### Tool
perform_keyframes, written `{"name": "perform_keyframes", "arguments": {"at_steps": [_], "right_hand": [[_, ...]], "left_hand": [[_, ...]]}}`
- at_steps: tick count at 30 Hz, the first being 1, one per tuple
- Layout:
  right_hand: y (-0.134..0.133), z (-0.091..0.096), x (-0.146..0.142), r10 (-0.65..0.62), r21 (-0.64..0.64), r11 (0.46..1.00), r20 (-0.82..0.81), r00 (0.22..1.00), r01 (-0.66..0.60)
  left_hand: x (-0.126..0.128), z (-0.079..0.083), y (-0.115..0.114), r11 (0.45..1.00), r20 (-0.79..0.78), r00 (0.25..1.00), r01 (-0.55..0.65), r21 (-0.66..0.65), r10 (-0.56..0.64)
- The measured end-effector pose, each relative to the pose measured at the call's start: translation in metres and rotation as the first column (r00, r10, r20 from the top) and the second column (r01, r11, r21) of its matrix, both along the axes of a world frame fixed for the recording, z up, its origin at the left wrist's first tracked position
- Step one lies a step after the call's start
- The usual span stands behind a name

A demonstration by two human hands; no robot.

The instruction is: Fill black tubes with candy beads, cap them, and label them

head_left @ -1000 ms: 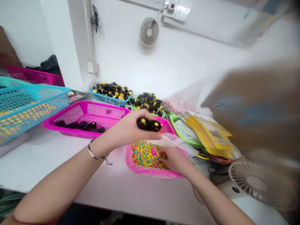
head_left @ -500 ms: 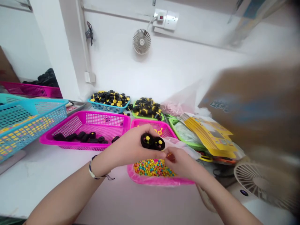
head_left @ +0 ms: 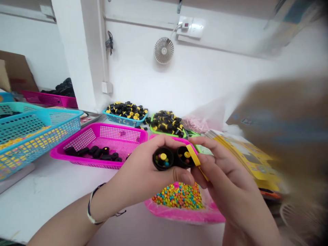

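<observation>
My left hand is closed round a black twin-tube piece, shaped like toy binoculars, its two openings turned towards me. Small coloured balls and a yellow peg show inside each tube. Pinched in my right hand is a yellow cap, tilted at the rim of the right-hand tube. Its fingers partly hide the cap. Just below both hands, a pink-rimmed tray lined with clear plastic holds many small multicoloured balls.
Left of my hands, a magenta basket holds several black tube pieces. Behind stand blue and green baskets heaped with black-and-yellow pieces. A turquoise basket is far left; yellow printed cards lie right.
My right hand has risen from over the balls to the right-hand tube, now with the yellow cap showing. More coloured balls show inside the tubes. The view has shifted slightly left.
</observation>
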State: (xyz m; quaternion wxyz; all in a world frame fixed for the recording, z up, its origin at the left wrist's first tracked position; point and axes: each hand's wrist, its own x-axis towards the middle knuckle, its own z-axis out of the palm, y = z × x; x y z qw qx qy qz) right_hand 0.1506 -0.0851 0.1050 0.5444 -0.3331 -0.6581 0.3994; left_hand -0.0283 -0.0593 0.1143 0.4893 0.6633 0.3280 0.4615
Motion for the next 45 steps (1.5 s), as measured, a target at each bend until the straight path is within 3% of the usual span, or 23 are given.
{"name": "perform_keyframes", "arguments": {"at_steps": [9, 14, 19, 23, 26, 28, 30, 33, 37, 41, 44, 45], "right_hand": [[0.003, -0.002, 0.006, -0.2, 0.156, 0.972, 0.144, 0.969, 0.177], [0.006, 0.002, 0.003, -0.163, 0.101, 0.983, 0.091, 0.982, 0.154], [0.0, 0.009, -0.007, -0.245, 0.073, 0.968, 0.048, 0.968, 0.241], [0.0, 0.007, -0.004, -0.294, 0.165, 0.948, 0.135, 0.946, 0.271], [0.003, 0.008, 0.009, -0.352, 0.407, 0.89, 0.32, 0.879, 0.208], [0.006, 0.009, 0.017, -0.411, 0.594, 0.799, 0.423, 0.807, 0.096], [0.01, 0.008, 0.02, -0.435, 0.691, 0.723, 0.465, 0.771, -0.008], [0.017, 0.002, 0.014, -0.358, 0.698, 0.714, 0.431, 0.828, -0.054], [0.025, -0.014, -0.004, -0.299, 0.708, 0.705, 0.234, 0.925, 0.049], [0.027, -0.025, -0.014, -0.379, 0.751, 0.648, 0.169, 0.91, 0.13], [0.028, -0.026, -0.015, -0.401, 0.805, 0.574, 0.116, 0.909, 0.15], [0.029, -0.024, -0.014, -0.385, 0.804, 0.577, 0.116, 0.916, 0.141]], "left_hand": [[0.002, -0.002, 0.004, 0.999, -0.118, 0.993, -0.009, 0.047, 0.015], [0.004, -0.003, 0.005, 0.999, -0.069, 0.998, 0.009, 0.048, -0.005], [0.004, -0.012, 0.012, 0.993, 0.024, 0.994, 0.109, 0.053, -0.11], [0.007, -0.021, 0.018, 0.983, 0.128, 0.974, 0.184, 0.031, -0.186], [0.01, -0.025, 0.018, 0.958, 0.321, 0.909, 0.287, -0.025, -0.265], [0.011, -0.025, 0.016, 0.925, 0.426, 0.855, 0.369, -0.095, -0.297], [0.012, -0.024, 0.014, 0.887, 0.493, 0.814, 0.433, -0.16, -0.308], [0.012, -0.022, 0.011, 0.84, 0.582, 0.741, 0.514, -0.174, -0.334], [0.014, -0.021, 0.01, 0.78, 0.677, 0.669, 0.585, -0.223, -0.308], [0.015, -0.023, 0.009, 0.751, 0.724, 0.658, 0.581, -0.315, -0.205], [0.015, -0.021, 0.009, 0.76, 0.728, 0.649, 0.582, -0.288, -0.221], [0.014, -0.02, 0.009, 0.766, 0.725, 0.643, 0.587, -0.262, -0.245]]}}
